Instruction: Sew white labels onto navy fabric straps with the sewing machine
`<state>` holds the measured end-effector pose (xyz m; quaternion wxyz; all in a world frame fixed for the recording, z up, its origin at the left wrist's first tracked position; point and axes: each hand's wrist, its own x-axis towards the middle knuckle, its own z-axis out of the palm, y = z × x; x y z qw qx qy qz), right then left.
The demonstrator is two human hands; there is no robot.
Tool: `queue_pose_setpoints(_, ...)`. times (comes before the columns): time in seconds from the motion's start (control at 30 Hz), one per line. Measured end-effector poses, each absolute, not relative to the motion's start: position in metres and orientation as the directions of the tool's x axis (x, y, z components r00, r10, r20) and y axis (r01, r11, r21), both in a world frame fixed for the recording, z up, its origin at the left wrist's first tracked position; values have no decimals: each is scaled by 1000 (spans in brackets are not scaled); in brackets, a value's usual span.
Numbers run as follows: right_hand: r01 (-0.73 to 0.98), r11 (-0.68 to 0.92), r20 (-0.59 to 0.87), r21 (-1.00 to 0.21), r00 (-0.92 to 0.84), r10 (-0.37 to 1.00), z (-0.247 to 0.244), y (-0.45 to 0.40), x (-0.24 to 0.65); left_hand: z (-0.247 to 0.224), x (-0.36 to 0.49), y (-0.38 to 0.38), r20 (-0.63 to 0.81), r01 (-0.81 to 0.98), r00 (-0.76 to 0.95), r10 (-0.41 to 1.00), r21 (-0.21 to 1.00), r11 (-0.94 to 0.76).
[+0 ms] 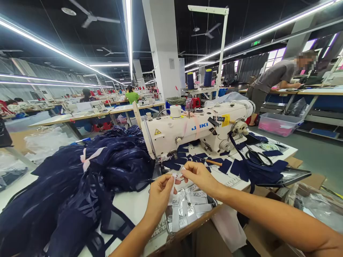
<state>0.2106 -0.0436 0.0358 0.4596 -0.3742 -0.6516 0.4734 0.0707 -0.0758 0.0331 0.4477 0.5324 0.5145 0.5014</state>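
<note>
My left hand [160, 192] is closed in a pinch on a small white fabric label [174, 176]. My right hand [199, 175] pinches white label material at the same spot, fingertips nearly touching the left ones. Whether it is one label or two I cannot tell. Right below both hands lies a shallow tray [214, 204] of white labels [199, 194], some printed "valege". Just behind the hands stands a white JUKI sewing machine [184, 126], its needle area close to my left fingertips.
Dark navy garments [80, 192] are heaped on the left of the table. Navy fabric pieces [227, 166], an orange-handled tool [213, 162] and black scissors [258, 157] lie to the right. A cardboard box edge [193, 225] runs along the front. A co-worker [276, 76] bends over a far table.
</note>
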Motion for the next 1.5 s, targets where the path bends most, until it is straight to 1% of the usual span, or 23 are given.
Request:
queue_pose_setpoints(0.13, 129, 380, 316, -916, -351, 881, 38, -44, 217, 31, 70, -74, -73, 20, 57, 996, 997, 72)
queue_pose_setpoints(0.23, 243, 508, 373, -827, -440, 817, 36, -40, 234, 33, 66, -74, -156, -33, 98, 983, 987, 160)
queue_pose_setpoints(0.27, 310, 565, 381, -765, -490, 784, 34, -39, 242, 34, 64, -74, -175, -39, 103, 979, 983, 180)
queue_pose_setpoints(0.3, 385, 626, 374, -678, -552, 745, 32, -37, 250, 35, 62, -74, -190, -35, 107, 976, 980, 195)
queue_pose_setpoints(0.37, 507, 727, 311, -463, -675, 669, 27, -36, 264, 38, 58, -74, -211, 5, 133, 968, 977, 213)
queue_pose_setpoints(0.4, 539, 758, 265, -367, -721, 641, 25, -36, 270, 39, 57, -74, -219, 35, 160, 963, 976, 216)
queue_pose_setpoints(0.43, 556, 777, 223, -296, -751, 622, 23, -37, 274, 40, 56, -74, -224, 67, 190, 956, 974, 215)
queue_pose_setpoints(0.47, 560, 789, 190, -254, -771, 608, 21, -38, 277, 40, 57, -73, -231, 105, 222, 947, 972, 212)
queue_pose_setpoints(0.53, 557, 803, 145, -212, -795, 589, 19, -39, 277, 40, 60, -72, -244, 188, 286, 927, 963, 196)
queue_pose_setpoints(0.6, 567, 807, 109, -166, -803, 586, 17, -41, 273, 37, 64, -71, -238, 297, 352, 905, 946, 133)
queue_pose_setpoints(0.67, 589, 802, 58, -100, -801, 595, 16, -42, 266, 32, 65, -70, -183, 414, 396, 900, 910, 3)
queue_pose_setpoints(0.73, 604, 795, 7, -49, -796, 605, 14, -43, 261, 28, 62, -68, -103, 508, 380, 919, 853, -115)
queue_pose_setpoints(0.77, 606, 794, -6, -43, -795, 606, 14, -44, 259, 26, 58, -67, -67, 543, 355, 932, 827, -147)
queue_pose_setpoints(0.8, 604, 795, -8, -53, -796, 605, 13, -45, 259, 26, 54, -66, -40, 569, 325, 945, 806, -162)
queue_pose_setpoints(0.87, 592, 796, 14, -124, -801, 598, 14, -46, 259, 27, 44, -64, -13, 600, 272, 962, 784, -159)
queue_pose_setpoints(0.97, 540, 779, 106, -320, -796, 595, 18, -44, 264, 34, 32, -62, -5, 587, 213, 977, 800, -123)
queue_pose_setpoints(1.03, 490, 752, 207, -440, -760, 616, 22, -41, 265, 38, 31, -63, -22, 524, 186, 982, 848, -80)
queue_pose_setpoints(1.1, 428, 724, 301, -541, -705, 642, 27, -36, 264, 42, 35, -64, -65, 422, 186, 980, 906, -20)
queue_pose_setpoints(1.17, 358, 699, 355, -619, -667, 655, 30, -32, 258, 43, 42, -65, -129, 304, 218, 967, 951, 58)
queue_pose_setpoints(1.23, 312, 683, 373, -661, -653, 659, 31, -30, 251, 43, 51, -66, -175, 209, 258, 950, 970, 122)
queue_pose_setpoints(1.3, 305, 671, 373, -676, -643, 669, 30, -29, 244, 40, 60, -64, -188, 146, 276, 942, 977, 152)
queue_pose_setpoints(1.4, 298, 655, 380, -695, -620, 686, 26, -29, 237, 36, 68, -61, -175, 93, 261, 949, 983, 155)
queue_pose_setpoints(1.5, 253, 664, 412, -704, -617, 671, 23, -29, 235, 31, 69, -59, -163, 51, 210, 964, 987, 155)
